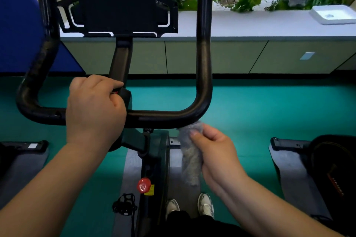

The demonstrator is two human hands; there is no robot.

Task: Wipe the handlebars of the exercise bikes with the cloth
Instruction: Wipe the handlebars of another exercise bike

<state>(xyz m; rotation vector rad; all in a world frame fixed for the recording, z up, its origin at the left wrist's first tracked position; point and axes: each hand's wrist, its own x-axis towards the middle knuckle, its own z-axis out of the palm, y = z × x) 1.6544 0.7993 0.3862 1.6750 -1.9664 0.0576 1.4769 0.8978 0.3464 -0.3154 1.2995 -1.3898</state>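
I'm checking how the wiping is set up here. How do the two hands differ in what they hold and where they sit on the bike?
The left hand grips the handlebar near its middle, on the crossbar; the right hand holds the grey cloth, not the bar. The left hand sits on top of the bar; the right hand is below it, the cloth's top end reaching the bar's right bend. Both are bare and closed around something.

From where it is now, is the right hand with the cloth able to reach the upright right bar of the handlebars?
Probably yes. The right hand holds the cloth just under the right bend of the handlebars, and nothing stands between it and the upright bar.
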